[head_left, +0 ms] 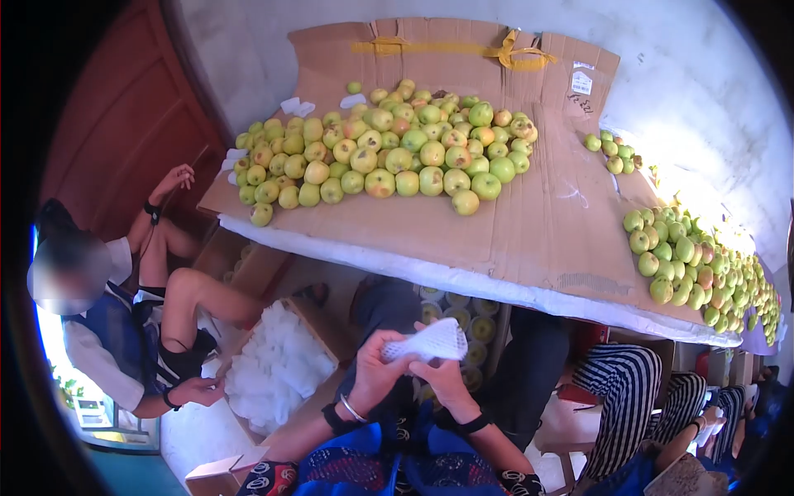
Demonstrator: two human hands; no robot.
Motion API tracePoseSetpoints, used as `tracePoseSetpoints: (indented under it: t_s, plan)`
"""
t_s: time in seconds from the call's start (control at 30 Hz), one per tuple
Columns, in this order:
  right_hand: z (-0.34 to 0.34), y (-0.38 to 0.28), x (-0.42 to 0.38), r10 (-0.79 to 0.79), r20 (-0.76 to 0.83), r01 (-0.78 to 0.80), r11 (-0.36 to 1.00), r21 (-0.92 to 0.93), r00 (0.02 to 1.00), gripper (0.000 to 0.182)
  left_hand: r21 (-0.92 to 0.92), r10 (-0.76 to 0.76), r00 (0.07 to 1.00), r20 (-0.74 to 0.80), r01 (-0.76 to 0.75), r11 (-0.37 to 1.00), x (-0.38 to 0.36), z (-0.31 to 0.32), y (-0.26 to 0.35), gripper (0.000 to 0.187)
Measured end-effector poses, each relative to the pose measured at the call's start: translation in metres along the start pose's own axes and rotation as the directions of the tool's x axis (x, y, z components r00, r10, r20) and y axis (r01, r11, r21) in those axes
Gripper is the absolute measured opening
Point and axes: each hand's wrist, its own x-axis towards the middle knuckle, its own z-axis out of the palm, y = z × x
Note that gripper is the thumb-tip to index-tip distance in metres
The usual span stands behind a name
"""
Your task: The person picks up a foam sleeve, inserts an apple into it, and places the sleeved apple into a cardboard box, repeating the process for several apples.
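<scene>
A white foam fruit net (pixel 432 339) is between my two hands, above my lap. My left hand (pixel 379 370) has its fingers closed on one end of the net. With thumb and fingers, my right hand (pixel 447 385) pinches its lower edge on the other side. The net looks flattened. Just beyond my hands, between my legs, several apples (pixel 475 354) sit in rows in a box, partly covered by my hands and legs. To the left stands a cardboard box (pixel 318 326) heaped with white foam nets (pixel 277 368).
A large pile of green-yellow apples (pixel 397 157), some with brown spots, lies on a cardboard-covered table (pixel 554 215). More apples (pixel 695 264) are heaped at the right. A person (pixel 107 322) sits at the left by the nets; another in striped trousers (pixel 620 380) sits at the right.
</scene>
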Motion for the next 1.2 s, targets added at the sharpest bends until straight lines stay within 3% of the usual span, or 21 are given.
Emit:
tracePoseSetpoints:
  t_s: [0.03,0.07,0.13,0.17,0.2,0.27,0.3,0.33,0.4,0.47,0.53,0.57,0.7,0.77,0.8,0.87,0.93,1.0,1.07,1.1,1.2]
  plan:
    - [0.006,-0.007,-0.001,0.047,-0.106,-0.023,0.976,0.217,0.993,0.068,0.032,-0.011,0.999,0.042,0.01,0.999,-0.002,0.001,-0.002,0.033]
    - [0.005,-0.008,0.003,0.042,-0.105,-0.019,0.977,0.213,0.994,0.068,0.03,-0.005,0.999,0.044,0.004,1.0,-0.002,0.001,-0.004,0.033]
    - [0.004,-0.008,0.009,0.105,-0.241,-0.039,0.965,0.261,0.965,0.046,0.115,-0.057,0.989,0.14,0.041,0.993,0.0,-0.003,-0.009,0.037]
    - [0.01,-0.016,0.013,0.097,-0.315,-0.003,0.958,0.288,0.944,0.029,0.082,-0.114,0.973,0.2,0.099,0.992,-0.001,-0.005,-0.009,0.053]
    - [0.009,-0.018,0.017,0.091,-0.312,0.003,0.958,0.288,0.946,0.029,0.084,-0.107,0.974,0.2,0.092,0.992,0.001,-0.007,-0.007,0.053]
    - [0.002,-0.024,0.023,0.048,-0.297,0.024,0.972,0.233,0.954,0.027,-0.159,-0.153,0.982,0.109,0.17,0.973,-0.002,-0.007,0.002,0.08]
    - [-0.001,-0.029,0.027,0.057,-0.296,-0.001,0.983,0.184,0.954,0.025,-0.015,-0.185,0.98,0.078,0.187,0.982,0.001,-0.016,0.003,0.103]
    - [-0.002,-0.033,0.031,0.056,-0.294,-0.003,0.984,0.178,0.954,0.025,-0.021,-0.184,0.98,0.077,0.186,0.982,0.003,-0.02,0.007,0.103]
    - [0.0,-0.037,0.04,0.051,-0.129,-0.083,0.963,-0.257,0.99,0.027,0.435,0.031,0.97,0.242,-0.137,0.89,0.01,-0.027,0.02,0.103]
    - [0.019,-0.041,0.038,0.084,0.012,-0.08,0.974,-0.211,0.996,0.028,0.333,0.098,0.958,0.268,-0.187,0.924,0.021,-0.025,0.028,0.1]
    - [0.033,-0.04,0.039,0.064,0.023,-0.063,0.998,-0.014,0.998,0.022,0.069,-0.101,0.928,0.359,0.082,0.994,0.03,-0.026,0.022,0.092]
    - [0.035,-0.041,0.043,0.084,0.037,-0.084,0.996,0.016,0.996,0.022,0.084,-0.064,0.931,0.36,0.036,0.996,0.034,-0.026,0.021,0.088]
    - [0.035,-0.04,0.061,0.051,0.126,-0.038,0.994,-0.103,0.991,0.02,-0.074,-0.069,0.954,0.293,0.094,0.993,0.037,-0.033,0.007,0.069]
    - [0.023,-0.051,0.082,0.066,0.108,-0.065,0.998,-0.007,0.992,0.02,0.168,-0.428,0.799,0.421,0.395,0.903,0.043,-0.05,0.001,0.045]
    - [0.016,-0.057,0.094,0.079,0.093,-0.088,0.991,0.1,0.993,0.02,0.164,-0.429,0.8,0.419,0.398,0.902,0.047,-0.054,0.004,0.045]
    - [-0.015,-0.065,0.13,-0.066,-0.044,0.07,0.994,0.086,0.997,0.023,0.175,-0.184,0.94,0.287,0.137,0.975,0.052,-0.059,0.018,0.028]
    - [-0.059,-0.076,0.177,-0.19,-0.187,0.121,0.937,-0.328,0.964,0.035,0.017,-0.064,0.982,0.178,0.062,0.998,0.057,-0.065,0.035,0.028]
    - [-0.109,-0.065,0.228,-0.267,-0.299,0.081,0.855,-0.513,0.916,0.05,0.393,0.174,0.964,0.203,-0.242,0.887,0.076,-0.069,0.051,0.027]
    - [-0.149,-0.06,0.268,-0.471,-0.113,0.113,0.425,-0.898,0.875,0.065,0.518,0.24,0.945,0.221,-0.322,0.793,0.088,-0.077,0.037,0.026]
    - [-0.157,-0.062,0.281,-0.489,-0.042,0.161,0.366,-0.917,0.871,0.065,0.627,0.286,0.924,0.255,-0.383,0.679,0.088,-0.082,0.029,0.025]
    - [-0.175,-0.055,0.312,-0.37,0.112,0.219,0.262,-0.94,0.922,0.064,0.62,0.271,0.958,0.097,-0.271,0.737,0.088,-0.087,0.019,0.028]
